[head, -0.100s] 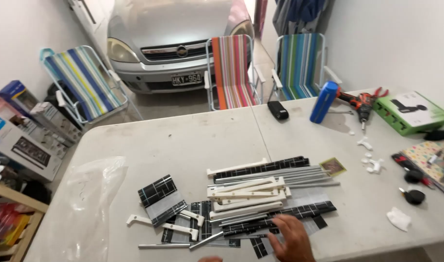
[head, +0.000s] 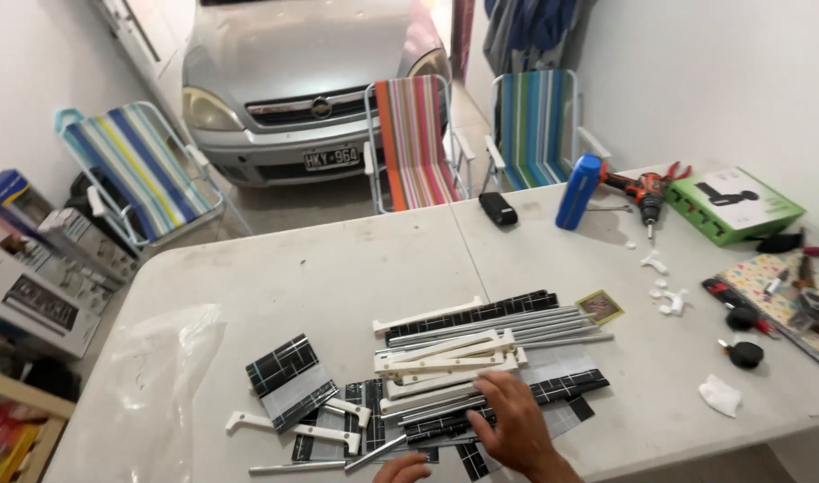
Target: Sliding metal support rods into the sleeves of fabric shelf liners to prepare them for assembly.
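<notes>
— So, what is being touched just now?

— A heap of flat-pack parts (head: 481,358) is pressed by the right hand (head: 514,427), whose fingers are spread flat and open on the near edge of the pile; nothing is gripped. Only the knuckles of the left hand (head: 402,469) are seen at the bottom edge, just left of the right hand, so whether it is open or closed cannot be told.

— And how would the pieces be expected to handle?

— The grey metal rods (head: 508,324) beyond the right fingertips are judged stiff, light and smooth (likely to roll or slide if nudged). The white plastic brackets (head: 445,358) look rigid and are best taken by their long middles. The black grid-patterned panels (head: 288,376), left of both hands, seem thin and slightly flexible, so they would be lifted by an edge.

— What of the surface?

— A pale folding table (head: 338,268) is used, with a clear plastic bag (head: 154,358) far to the left, and a blue cylinder (head: 577,190), a cordless drill (head: 644,192) and a green box (head: 736,204) well beyond the right hand.

— The room?

— A garage is suggested: a silver car (head: 293,80) is parked behind three striped folding chairs (head: 418,143).
</notes>
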